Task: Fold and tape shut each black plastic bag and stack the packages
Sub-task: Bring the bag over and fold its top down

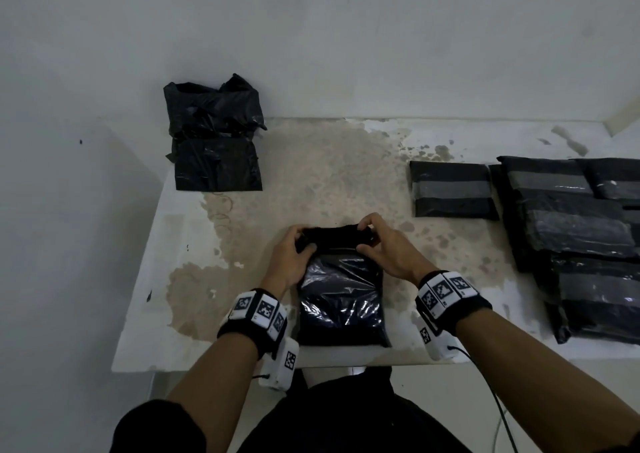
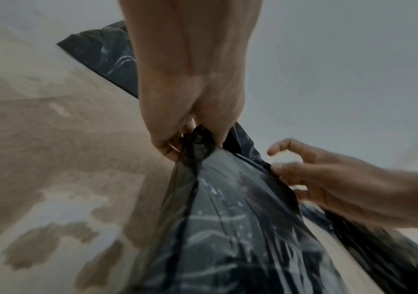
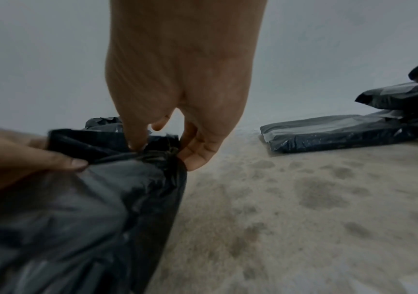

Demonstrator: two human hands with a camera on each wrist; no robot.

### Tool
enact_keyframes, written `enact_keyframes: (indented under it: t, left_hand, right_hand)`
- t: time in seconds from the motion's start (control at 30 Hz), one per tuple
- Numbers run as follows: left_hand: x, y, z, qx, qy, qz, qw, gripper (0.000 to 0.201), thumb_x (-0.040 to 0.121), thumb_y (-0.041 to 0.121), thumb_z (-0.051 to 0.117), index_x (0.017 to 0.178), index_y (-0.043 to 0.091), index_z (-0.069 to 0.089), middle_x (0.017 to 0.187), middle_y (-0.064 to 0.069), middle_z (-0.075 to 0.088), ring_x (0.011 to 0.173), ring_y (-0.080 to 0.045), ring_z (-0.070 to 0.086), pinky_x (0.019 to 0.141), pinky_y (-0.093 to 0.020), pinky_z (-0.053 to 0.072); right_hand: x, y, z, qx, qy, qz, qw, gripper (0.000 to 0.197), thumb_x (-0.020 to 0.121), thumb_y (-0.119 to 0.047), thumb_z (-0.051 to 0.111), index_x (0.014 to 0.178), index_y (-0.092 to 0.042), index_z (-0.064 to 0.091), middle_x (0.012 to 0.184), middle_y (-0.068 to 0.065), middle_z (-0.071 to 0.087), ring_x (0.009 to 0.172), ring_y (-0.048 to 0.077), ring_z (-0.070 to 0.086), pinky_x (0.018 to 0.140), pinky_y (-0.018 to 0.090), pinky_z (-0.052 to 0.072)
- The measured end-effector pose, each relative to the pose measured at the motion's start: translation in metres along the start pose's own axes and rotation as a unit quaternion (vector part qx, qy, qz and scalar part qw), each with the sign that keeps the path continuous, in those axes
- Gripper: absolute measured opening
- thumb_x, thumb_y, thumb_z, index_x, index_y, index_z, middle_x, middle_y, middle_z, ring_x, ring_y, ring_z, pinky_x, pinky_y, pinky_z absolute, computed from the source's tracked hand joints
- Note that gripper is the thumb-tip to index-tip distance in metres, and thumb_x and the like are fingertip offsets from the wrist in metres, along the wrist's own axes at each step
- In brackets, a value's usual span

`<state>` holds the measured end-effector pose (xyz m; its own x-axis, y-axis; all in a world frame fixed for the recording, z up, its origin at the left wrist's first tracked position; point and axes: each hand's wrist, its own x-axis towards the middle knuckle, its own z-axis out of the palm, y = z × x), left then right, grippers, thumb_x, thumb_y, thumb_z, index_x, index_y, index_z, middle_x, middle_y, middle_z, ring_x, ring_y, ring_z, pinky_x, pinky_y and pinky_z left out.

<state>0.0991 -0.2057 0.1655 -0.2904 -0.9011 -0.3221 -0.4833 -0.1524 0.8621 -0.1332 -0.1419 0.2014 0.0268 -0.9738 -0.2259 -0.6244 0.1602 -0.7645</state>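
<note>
A filled black plastic bag (image 1: 341,296) lies lengthwise on the worn table (image 1: 311,168), right in front of me. My left hand (image 1: 294,248) pinches the left corner of its far end, and my right hand (image 1: 377,241) pinches the right corner. The far flap (image 1: 330,234) is bunched and rolled between them. Up close, the left hand (image 2: 190,137) grips gathered plastic of the bag (image 2: 228,228). In the right wrist view the right hand (image 3: 172,143) pinches the bag (image 3: 82,208) at its twisted corner.
A pile of untaped black bags (image 1: 214,133) sits at the table's far left against the wall. A taped package (image 1: 452,189) lies to the right, with a stack of taped packages (image 1: 581,244) beyond it. The table's front edge (image 1: 207,366) is near my lap.
</note>
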Motion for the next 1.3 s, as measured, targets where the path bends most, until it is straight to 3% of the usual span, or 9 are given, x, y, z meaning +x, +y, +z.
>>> enact_keyframes:
  t: [0.17, 0.3, 0.43, 0.57, 0.63, 0.77, 0.93, 1.1, 1.3]
  left_hand:
    - [0.01, -0.004, -0.002, 0.0, 0.027, 0.004, 1.0, 0.018, 0.095, 0.01, 0.067, 0.113, 0.01, 0.066, 0.108, -0.006, 0.071, 0.104, -0.026, 0.067, 0.092, -0.033, 0.051]
    - [0.004, -0.005, -0.003, -0.028, 0.073, 0.004, 0.997, 0.012, 0.101, 0.013, 0.058, 0.109, 0.014, 0.066, 0.104, -0.003, 0.071, 0.102, -0.024, 0.068, 0.081, -0.025, 0.05]
    - [-0.003, 0.009, -0.008, 0.047, 0.099, 0.098, 0.989, 0.03, 0.104, 0.015, 0.05, 0.133, 0.018, 0.051, 0.122, 0.004, 0.06, 0.109, -0.014, 0.06, 0.091, -0.031, 0.05]
    - [0.006, 0.019, -0.014, 0.29, 0.01, 0.274, 0.917, 0.04, 0.099, 0.016, 0.055, 0.138, 0.022, 0.055, 0.13, 0.003, 0.049, 0.092, -0.015, 0.06, 0.071, -0.03, 0.052]
    - [0.016, 0.024, -0.022, 0.364, -0.044, 0.277, 0.888, 0.03, 0.098, 0.021, 0.06, 0.128, 0.019, 0.064, 0.124, -0.001, 0.051, 0.091, -0.023, 0.062, 0.068, -0.033, 0.05]
    - [0.028, 0.039, -0.031, 0.425, -0.082, 0.234, 0.871, 0.019, 0.098, 0.03, 0.062, 0.109, 0.015, 0.068, 0.121, -0.001, 0.049, 0.09, -0.025, 0.06, 0.072, -0.037, 0.047]
    - [0.035, 0.04, -0.041, 0.286, -0.001, 0.226, 0.931, 0.01, 0.097, 0.024, 0.064, 0.094, 0.015, 0.06, 0.108, 0.001, 0.055, 0.081, -0.022, 0.058, 0.073, -0.039, 0.05]
    - [0.023, 0.039, -0.037, 0.149, -0.04, 0.152, 0.976, 0.01, 0.099, 0.024, 0.061, 0.092, 0.018, 0.057, 0.088, -0.001, 0.066, 0.08, -0.021, 0.065, 0.075, -0.041, 0.052]
    - [0.018, 0.038, -0.03, 0.034, -0.05, 0.097, 0.993, 0.018, 0.104, 0.026, 0.054, 0.089, 0.016, 0.05, 0.089, -0.014, 0.065, 0.08, -0.021, 0.063, 0.075, -0.039, 0.051]
  right_hand:
    - [-0.005, 0.012, 0.004, 0.024, 0.05, 0.029, 0.998, 0.025, 0.096, -0.011, 0.064, 0.108, -0.023, 0.046, 0.072, 0.002, 0.062, 0.063, 0.015, 0.057, 0.064, 0.032, 0.05]
    - [-0.005, 0.013, -0.001, 0.058, 0.084, 0.022, 0.995, 0.017, 0.099, -0.005, 0.057, 0.104, -0.02, 0.05, 0.07, 0.0, 0.062, 0.056, 0.006, 0.055, 0.055, 0.02, 0.046]
    - [-0.004, 0.014, -0.014, 0.085, 0.077, 0.021, 0.993, 0.016, 0.101, -0.002, 0.052, 0.103, -0.018, 0.056, 0.079, 0.007, 0.066, 0.063, 0.014, 0.061, 0.057, 0.027, 0.053]
    - [-0.003, 0.013, -0.021, 0.083, 0.039, 0.031, 0.995, 0.018, 0.103, -0.003, 0.051, 0.105, -0.018, 0.062, 0.092, 0.009, 0.07, 0.071, 0.023, 0.065, 0.06, 0.032, 0.057]
    - [-0.003, 0.013, -0.024, 0.067, 0.029, 0.03, 0.997, 0.02, 0.103, -0.006, 0.051, 0.106, -0.02, 0.065, 0.095, 0.009, 0.07, 0.074, 0.023, 0.067, 0.061, 0.031, 0.057]
    - [-0.008, 0.013, -0.029, 0.019, 0.033, 0.018, 0.999, 0.019, 0.103, -0.008, 0.052, 0.108, -0.02, 0.067, 0.093, 0.004, 0.07, 0.072, 0.013, 0.067, 0.061, 0.027, 0.058]
    - [-0.006, 0.019, -0.035, -0.051, 0.056, 0.017, 0.997, 0.012, 0.101, -0.012, 0.056, 0.096, -0.022, 0.062, 0.079, -0.003, 0.071, 0.067, 0.012, 0.07, 0.068, 0.036, 0.059]
    - [0.0, 0.021, -0.039, -0.051, 0.052, 0.046, 0.996, 0.019, 0.098, -0.018, 0.06, 0.085, -0.031, 0.056, 0.079, -0.003, 0.072, 0.071, 0.014, 0.071, 0.072, 0.04, 0.059]
    - [0.011, 0.013, -0.05, 0.104, 0.082, 0.108, 0.985, 0.013, 0.098, -0.009, 0.057, 0.086, -0.014, 0.057, 0.089, 0.015, 0.07, 0.071, 0.022, 0.07, 0.065, 0.044, 0.062]
